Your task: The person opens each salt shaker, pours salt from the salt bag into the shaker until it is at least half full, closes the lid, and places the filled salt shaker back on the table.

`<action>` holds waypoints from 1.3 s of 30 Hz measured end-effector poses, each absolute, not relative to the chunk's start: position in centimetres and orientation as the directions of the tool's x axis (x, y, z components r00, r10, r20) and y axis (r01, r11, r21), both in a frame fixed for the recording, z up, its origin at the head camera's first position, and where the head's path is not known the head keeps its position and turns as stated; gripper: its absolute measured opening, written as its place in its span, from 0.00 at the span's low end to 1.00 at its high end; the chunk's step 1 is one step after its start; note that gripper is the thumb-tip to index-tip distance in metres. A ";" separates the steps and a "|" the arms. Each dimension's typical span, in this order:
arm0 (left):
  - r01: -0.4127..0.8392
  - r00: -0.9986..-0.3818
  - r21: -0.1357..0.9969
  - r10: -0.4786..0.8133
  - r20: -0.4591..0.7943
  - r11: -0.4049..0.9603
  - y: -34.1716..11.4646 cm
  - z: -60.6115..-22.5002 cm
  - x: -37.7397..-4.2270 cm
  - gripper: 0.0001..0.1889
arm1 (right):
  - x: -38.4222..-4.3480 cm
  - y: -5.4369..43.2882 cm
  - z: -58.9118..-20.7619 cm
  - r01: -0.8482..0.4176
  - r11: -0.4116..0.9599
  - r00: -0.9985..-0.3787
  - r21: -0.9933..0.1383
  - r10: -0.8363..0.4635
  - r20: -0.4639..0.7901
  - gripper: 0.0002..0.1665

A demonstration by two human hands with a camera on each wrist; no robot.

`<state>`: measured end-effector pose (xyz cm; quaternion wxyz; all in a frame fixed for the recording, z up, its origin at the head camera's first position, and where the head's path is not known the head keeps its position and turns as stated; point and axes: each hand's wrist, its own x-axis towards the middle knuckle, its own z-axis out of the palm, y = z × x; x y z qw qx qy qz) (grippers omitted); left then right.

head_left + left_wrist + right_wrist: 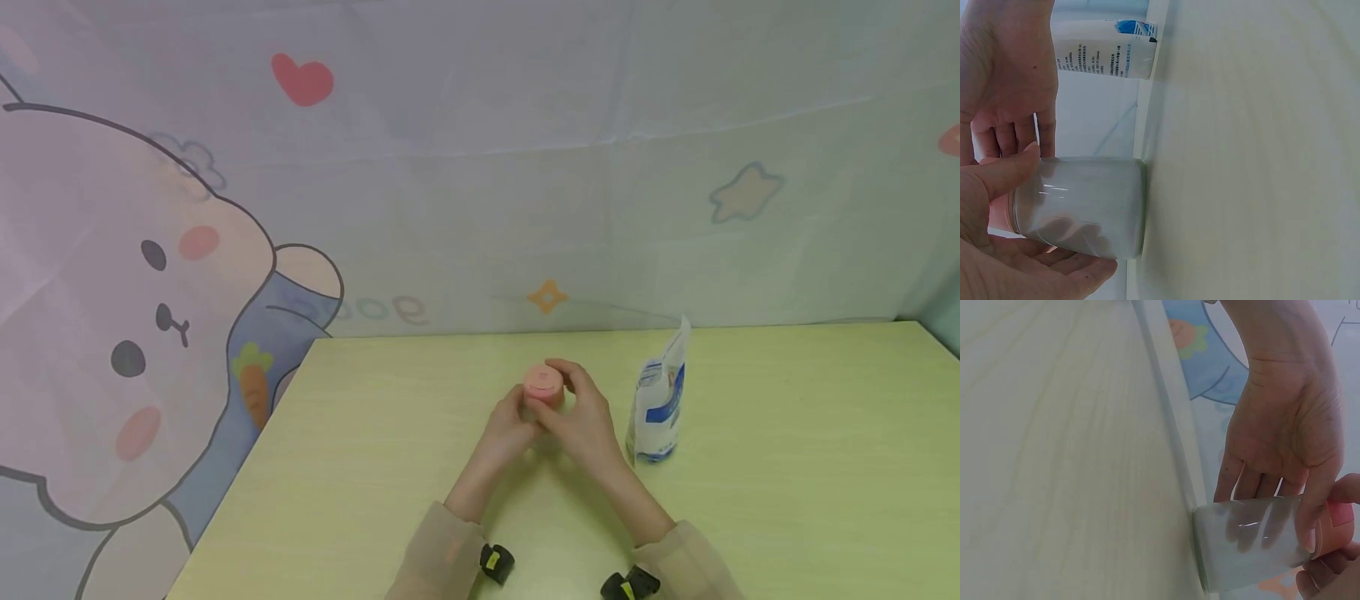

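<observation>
A clear, empty-looking jar (1094, 200) with a pink lid (543, 382) stands upright on the table (360, 467). The person's left hand (507, 430) grips the jar's body, its thumb near the lid and its fingers around the far side. From the right, the person's right hand (589, 421) holds the pink lid between thumb and fingers. In the right wrist view, fingers of the left hand (1285, 425) show through the clear wall. The jar's base rests on the tabletop.
To the right of the hands stands a white and blue plastic packet (660, 412), upright. Behind the table hangs a printed cloth (480, 208) with a cartoon animal at left. Black straps with cameras (497, 563) sit at the wrists.
</observation>
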<state>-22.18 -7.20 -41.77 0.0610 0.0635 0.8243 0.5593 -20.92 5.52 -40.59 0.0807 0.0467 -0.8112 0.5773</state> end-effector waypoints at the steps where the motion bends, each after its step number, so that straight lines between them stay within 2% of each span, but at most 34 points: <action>1: 0.042 -0.984 0.928 0.174 -0.024 0.370 -7.2 -41.7 -22.2 0.26 | -20.9 5.5 -40.6 -0.170 0.328 -0.983 -0.929 0.012 0.184 0.36; 13: 0.041 -0.982 0.931 0.185 -0.029 0.363 -7.2 -41.7 -22.3 0.26 | -20.9 5.4 -40.5 -0.176 0.289 -0.982 -0.941 0.015 0.188 0.40; 21: 0.019 -0.983 0.930 0.175 -0.049 0.366 -7.1 -41.7 -22.3 0.28 | -21.0 5.3 -40.7 -0.168 0.271 -0.981 -0.948 0.046 0.187 0.36; 31: 0.021 -0.982 0.936 0.182 -0.046 0.352 -7.1 -41.9 -22.3 0.27 | -20.9 5.5 -40.7 -0.172 0.285 -0.983 -0.943 0.014 0.184 0.35; 39: 0.015 -0.982 0.940 0.182 -0.051 0.341 -7.2 -41.9 -22.3 0.27 | -20.9 5.5 -40.5 -0.165 0.292 -0.984 -0.942 0.020 0.179 0.40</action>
